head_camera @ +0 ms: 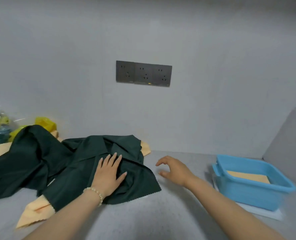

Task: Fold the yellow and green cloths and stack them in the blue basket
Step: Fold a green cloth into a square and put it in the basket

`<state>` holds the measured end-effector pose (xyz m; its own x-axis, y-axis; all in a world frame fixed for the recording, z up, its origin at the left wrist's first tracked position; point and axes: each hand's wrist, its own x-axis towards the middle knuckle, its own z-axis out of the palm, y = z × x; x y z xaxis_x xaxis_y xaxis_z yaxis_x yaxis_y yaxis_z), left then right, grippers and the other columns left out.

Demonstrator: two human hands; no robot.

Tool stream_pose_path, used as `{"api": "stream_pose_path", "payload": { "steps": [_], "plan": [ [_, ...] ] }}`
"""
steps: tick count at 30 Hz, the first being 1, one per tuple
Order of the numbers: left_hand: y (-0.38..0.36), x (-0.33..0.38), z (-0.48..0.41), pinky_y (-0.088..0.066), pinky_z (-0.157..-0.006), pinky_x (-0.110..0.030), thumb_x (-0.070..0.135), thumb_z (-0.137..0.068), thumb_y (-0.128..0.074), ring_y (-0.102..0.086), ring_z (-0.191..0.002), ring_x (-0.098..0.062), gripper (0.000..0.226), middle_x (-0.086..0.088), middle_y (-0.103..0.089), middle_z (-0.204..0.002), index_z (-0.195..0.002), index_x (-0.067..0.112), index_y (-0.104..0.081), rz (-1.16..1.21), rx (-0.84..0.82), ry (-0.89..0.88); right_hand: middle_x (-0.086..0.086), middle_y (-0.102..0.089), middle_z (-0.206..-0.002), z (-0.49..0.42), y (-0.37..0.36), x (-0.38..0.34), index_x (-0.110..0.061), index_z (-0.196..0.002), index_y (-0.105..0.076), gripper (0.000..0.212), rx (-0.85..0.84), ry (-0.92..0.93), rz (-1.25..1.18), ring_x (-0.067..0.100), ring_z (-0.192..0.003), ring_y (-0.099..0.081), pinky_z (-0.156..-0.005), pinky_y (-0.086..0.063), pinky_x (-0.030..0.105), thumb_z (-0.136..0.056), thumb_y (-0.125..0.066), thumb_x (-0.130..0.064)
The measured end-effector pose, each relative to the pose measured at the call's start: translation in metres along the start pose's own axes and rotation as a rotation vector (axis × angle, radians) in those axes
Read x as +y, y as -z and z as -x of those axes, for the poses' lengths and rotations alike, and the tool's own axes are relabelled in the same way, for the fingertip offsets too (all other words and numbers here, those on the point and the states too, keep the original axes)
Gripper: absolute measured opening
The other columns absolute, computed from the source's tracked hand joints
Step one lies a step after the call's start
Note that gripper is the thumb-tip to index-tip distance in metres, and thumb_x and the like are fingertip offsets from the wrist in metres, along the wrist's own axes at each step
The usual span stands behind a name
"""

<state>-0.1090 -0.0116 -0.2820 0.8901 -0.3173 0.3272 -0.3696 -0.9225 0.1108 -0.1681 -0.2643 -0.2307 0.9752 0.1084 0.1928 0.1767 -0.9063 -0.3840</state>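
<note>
Left hand point(109, 172) rests flat on crumpled green cloth point(57, 161)

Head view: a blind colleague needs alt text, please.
A left hand presses flat on a crumpled green cloth on a grey table, the right hand open beside it. A blue basket at right holds a folded yellow cloth.

Crumpled green cloths point(39, 161) over yellow cloths point(34, 213)

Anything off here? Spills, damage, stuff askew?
No spill or damage visible. The green cloths lie crumpled in a heap over yellow cloths, unfolded. One folded yellow cloth lies flat in the blue basket. The left hand rests flat on the heap.
</note>
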Motion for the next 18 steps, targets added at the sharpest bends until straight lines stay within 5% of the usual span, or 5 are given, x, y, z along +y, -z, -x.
{"api": "stream_pose_path", "payload": {
  "steps": [5, 12, 18],
  "plan": [
    [-0.010, -0.054, 0.017, 0.011, -0.117, -0.040, 0.080, -0.055, 0.027, 0.016, -0.146, -0.021, 0.104, 0.007, 0.026, -0.152, -0.145, 0.029, 0.025, 0.004, -0.045, 0.073, -0.009, -0.034, -0.149, -0.044, -0.052, -0.047, -0.027, -0.138, -0.043, 0.051, -0.052, 0.059, -0.042, 0.013, -0.133, -0.039, -0.108, -0.031, 0.023, -0.090, -0.061, -0.029],
    [-0.038, -0.094, 0.006, 0.017, -0.115, -0.040, 0.074, -0.086, -0.010, 0.028, -0.140, -0.015, 0.078, 0.012, 0.036, -0.148, -0.137, 0.036, 0.034, 0.060, -0.012, 0.045, -0.005, -0.023, -0.156, -0.099, -0.088, -0.076, -0.028, -0.149, -0.023, 0.067, 0.045, 0.123, 0.116, 0.018, -0.140, -0.027, -0.116, -0.021, 0.031, -0.092, -0.057, -0.030],
    [-0.038, -0.137, -0.015, 0.017, -0.115, -0.036, 0.070, -0.090, -0.015, 0.020, -0.145, -0.014, 0.075, 0.014, 0.032, -0.149, -0.140, 0.036, 0.029, 0.013, -0.020, -0.021, -0.003, -0.056, -0.131, -0.135, -0.098, -0.094, -0.021, -0.133, -0.053, 0.038, 0.163, 0.055, 0.067, 0.020, -0.118, -0.053, -0.097, -0.041, 0.031, -0.095, -0.051, -0.025]
  ]
}}
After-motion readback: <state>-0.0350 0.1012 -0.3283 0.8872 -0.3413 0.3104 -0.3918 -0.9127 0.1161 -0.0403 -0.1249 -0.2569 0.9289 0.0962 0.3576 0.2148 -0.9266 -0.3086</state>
